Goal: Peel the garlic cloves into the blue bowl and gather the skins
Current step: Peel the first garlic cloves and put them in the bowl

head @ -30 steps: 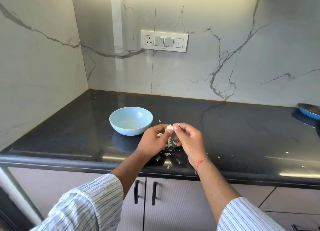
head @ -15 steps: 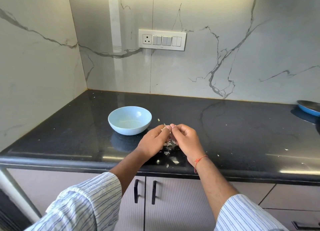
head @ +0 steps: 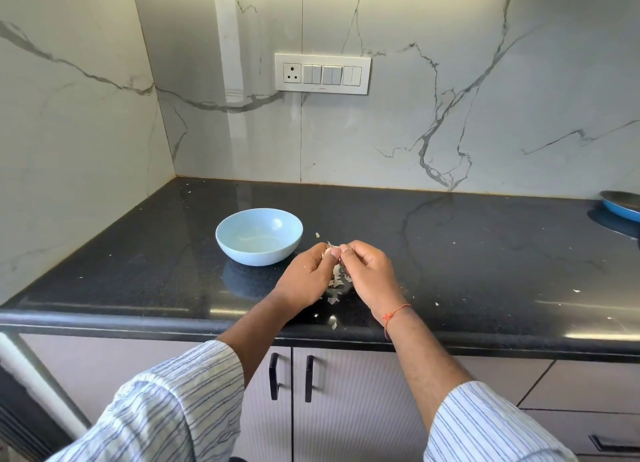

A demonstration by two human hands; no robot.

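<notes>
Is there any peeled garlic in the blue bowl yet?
No, the blue bowl shows only its bare pale inside, while both hands work a garlic clove over the counter beside it.

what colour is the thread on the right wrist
Orange-red: the thread is tied round the right wrist, seen in the head view.

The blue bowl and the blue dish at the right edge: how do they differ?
The bowl is pale blue, deep and rounded, fully in view just left of the hands. The dish is brighter blue, shallow with a dark inside, and cut off by the frame's edge. Both stand on the black counter.
</notes>
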